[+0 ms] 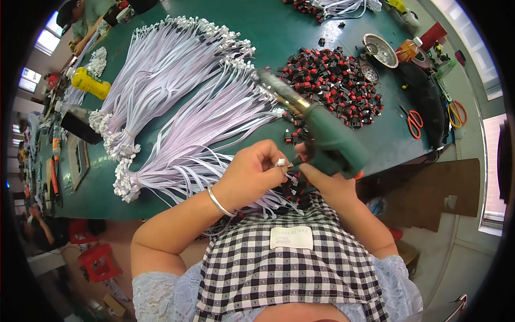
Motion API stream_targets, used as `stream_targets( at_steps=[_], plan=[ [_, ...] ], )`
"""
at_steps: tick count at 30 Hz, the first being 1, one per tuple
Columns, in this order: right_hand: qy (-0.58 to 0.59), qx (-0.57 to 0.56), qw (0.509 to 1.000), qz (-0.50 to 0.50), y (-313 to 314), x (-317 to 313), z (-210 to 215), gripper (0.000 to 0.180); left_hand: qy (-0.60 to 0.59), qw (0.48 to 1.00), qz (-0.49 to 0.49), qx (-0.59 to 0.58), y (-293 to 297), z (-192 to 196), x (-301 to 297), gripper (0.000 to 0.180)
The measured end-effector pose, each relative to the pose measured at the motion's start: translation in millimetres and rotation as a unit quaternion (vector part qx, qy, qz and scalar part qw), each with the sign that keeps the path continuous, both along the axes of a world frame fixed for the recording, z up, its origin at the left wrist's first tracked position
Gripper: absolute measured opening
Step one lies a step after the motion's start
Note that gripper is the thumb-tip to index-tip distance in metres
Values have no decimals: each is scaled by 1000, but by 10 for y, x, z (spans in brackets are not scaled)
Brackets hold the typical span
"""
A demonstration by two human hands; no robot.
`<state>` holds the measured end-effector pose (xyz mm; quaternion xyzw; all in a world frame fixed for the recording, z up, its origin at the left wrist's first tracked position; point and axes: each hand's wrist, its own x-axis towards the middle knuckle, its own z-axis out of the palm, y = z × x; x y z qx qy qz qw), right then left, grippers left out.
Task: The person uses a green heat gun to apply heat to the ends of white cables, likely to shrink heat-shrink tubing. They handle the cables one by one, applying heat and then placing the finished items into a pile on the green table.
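My left hand [251, 174], with a silver bangle at its wrist, is closed in a pinch on a small white plug connector [280, 162] of a white ribbon cable. Close beside it, my right hand [330, 185] pinches a small black piece [298, 160] between thumb and finger. A blurred green gun-shaped tool [335, 131] with a long metal nose lies over the right hand in the picture and hides part of it; whether the hand grips it I cannot tell. Left of my hands, a fanned bundle of white ribbon cables [198, 126] lies on the green table [177, 201].
Behind the tool spreads a heap of red-and-black switches [335, 86]. Another cable bundle [161, 70] and a yellow bottle [90, 82] lie left. To the right are a metal bowl [382, 49], orange-handled scissors [414, 123] and a black bag-like thing [425, 102]. A person [88, 21] sits far left.
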<state>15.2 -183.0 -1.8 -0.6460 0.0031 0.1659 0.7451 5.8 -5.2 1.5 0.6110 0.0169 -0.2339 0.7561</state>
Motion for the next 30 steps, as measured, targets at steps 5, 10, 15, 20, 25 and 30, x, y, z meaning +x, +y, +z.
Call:
stream_targets(
  at_steps=[5, 10, 15, 20, 25, 30],
  plan=[
    [-15, -59, 998, 0, -11, -18, 30, 21, 6, 1000, 5, -19, 57, 42, 19, 13],
    [-1, -51, 998, -23, -29, -62, -14, 17, -63, 998, -21, -6, 110, 34, 30, 18],
    [-12, -76, 997, 0, -16, -95, 27, 16, -5, 1000, 4, -28, 92, 4, 13, 20],
    [-29, -48, 998, -16, 29, -132, -14, 18, -3, 999, 29, -44, 49, -18, 3, 21],
    [-18, -57, 998, -4, 33, -161, -21, 18, -3, 999, 40, -22, 11, -37, 0, 21],
    [-61, -53, 996, -26, 49, -156, -58, 17, -18, 998, 37, -40, 16, -38, -25, 18]
  ],
)
